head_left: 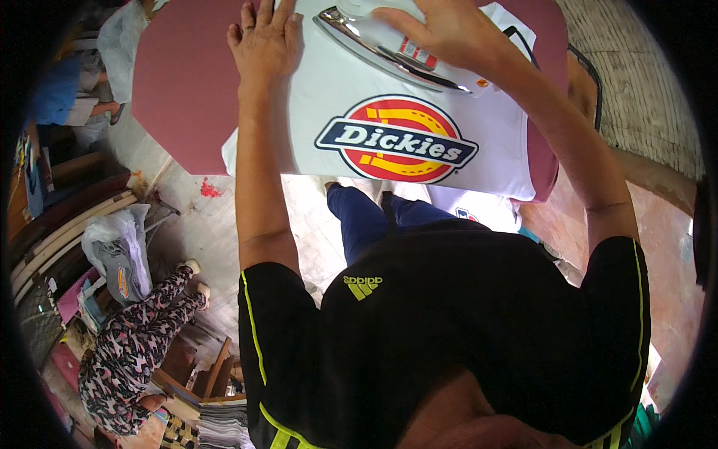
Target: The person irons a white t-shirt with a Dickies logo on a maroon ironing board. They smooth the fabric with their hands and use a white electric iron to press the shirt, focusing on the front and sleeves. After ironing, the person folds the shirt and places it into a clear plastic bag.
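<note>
A white T-shirt [299,112] with a large red, yellow and navy printed emblem [396,140] lies spread over a maroon-topped table [179,82], its near edge hanging over the front. My right hand [460,34] grips a chrome-and-white clothes iron [359,39] that rests on the fabric just beyond the emblem. The handle is mostly hidden by that hand and the top edge of the view. To the left, my left hand [268,37] presses flat on the shirt, fingers stretched away from me and slightly apart.
A black cord [521,41] runs by the iron's right side. On the left are a person in patterned trousers [138,337], folded grey garments in clear plastic [116,262] and another person's leg [93,111]. Stacked fabric [223,425] sits at the lower left.
</note>
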The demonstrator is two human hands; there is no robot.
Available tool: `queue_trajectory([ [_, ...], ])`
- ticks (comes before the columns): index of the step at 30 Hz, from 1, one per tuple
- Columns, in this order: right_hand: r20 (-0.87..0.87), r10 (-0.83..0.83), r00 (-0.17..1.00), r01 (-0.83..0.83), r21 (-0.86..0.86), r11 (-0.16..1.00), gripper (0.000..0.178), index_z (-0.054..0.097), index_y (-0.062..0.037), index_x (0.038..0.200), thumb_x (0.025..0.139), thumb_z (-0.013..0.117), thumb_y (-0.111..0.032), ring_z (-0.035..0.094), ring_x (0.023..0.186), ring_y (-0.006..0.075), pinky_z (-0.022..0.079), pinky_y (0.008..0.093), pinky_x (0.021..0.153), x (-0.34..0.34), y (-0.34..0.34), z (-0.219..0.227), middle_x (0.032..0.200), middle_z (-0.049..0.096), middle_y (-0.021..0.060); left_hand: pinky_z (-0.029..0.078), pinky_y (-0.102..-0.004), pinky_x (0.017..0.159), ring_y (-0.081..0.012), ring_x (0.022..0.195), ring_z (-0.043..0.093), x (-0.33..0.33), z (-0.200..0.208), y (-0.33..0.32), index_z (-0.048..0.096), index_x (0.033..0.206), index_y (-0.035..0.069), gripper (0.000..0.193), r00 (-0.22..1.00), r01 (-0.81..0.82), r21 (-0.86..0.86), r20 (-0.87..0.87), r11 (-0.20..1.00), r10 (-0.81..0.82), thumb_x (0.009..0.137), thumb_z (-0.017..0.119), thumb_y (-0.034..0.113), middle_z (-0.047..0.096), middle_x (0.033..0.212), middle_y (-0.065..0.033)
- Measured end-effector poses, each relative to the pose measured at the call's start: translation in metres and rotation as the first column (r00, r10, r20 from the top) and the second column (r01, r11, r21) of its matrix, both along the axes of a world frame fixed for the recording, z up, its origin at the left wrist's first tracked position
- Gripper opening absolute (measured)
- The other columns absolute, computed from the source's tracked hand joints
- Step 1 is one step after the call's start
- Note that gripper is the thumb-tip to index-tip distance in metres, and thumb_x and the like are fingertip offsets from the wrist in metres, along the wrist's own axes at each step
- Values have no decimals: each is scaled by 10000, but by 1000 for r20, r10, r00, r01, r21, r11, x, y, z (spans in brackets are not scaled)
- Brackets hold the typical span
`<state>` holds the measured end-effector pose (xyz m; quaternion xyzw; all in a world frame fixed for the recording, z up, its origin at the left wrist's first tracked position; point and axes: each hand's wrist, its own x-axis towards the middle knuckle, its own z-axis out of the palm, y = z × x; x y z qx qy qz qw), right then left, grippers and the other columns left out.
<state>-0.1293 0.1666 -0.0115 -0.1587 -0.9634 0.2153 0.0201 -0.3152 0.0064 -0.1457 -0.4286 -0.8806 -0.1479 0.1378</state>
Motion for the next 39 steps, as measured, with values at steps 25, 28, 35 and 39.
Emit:
queue_trajectory([
  [25, -131, -555, 821, 265, -775, 574, 462, 456, 33, 1134, 976, 527, -395, 515, 532, 102, 475, 259, 505, -91, -51, -40, 782, 524, 73, 362, -509, 947, -334, 1134, 527, -46, -12, 7, 637, 1229, 179, 366, 994, -2, 378, 103, 926, -40, 902, 608, 340, 629, 1197, -73],
  [28, -148, -633, 760, 276, -808, 520, 465, 469, 46, 1107, 978, 531, -396, 531, 550, 100, 476, 260, 506, -102, -48, -46, 811, 546, 82, 428, -520, 869, -343, 1064, 546, -75, -13, 29, 668, 1193, 226, 349, 996, 32, 345, 62, 938, -57, 893, 629, 400, 623, 1144, -86],
  [35, -218, -681, 699, 88, -919, 385, 277, 435, -62, 1016, 1006, 522, -325, 510, 499, 142, 480, 293, 432, -137, -3, -52, 685, 509, 65, 473, -506, 812, -342, 981, 582, -102, -18, 60, 728, 1007, 231, 255, 986, 116, 328, 76, 938, -149, 854, 665, 425, 628, 1062, -83],
  [39, -156, -657, 738, 134, -920, 369, 311, 463, -63, 1016, 990, 538, -363, 515, 502, 148, 484, 312, 435, -137, -2, -45, 679, 514, 57, 486, -480, 805, -334, 964, 592, -105, -22, 59, 745, 948, 237, 220, 987, 113, 383, 64, 917, -148, 835, 685, 416, 643, 984, -67],
])
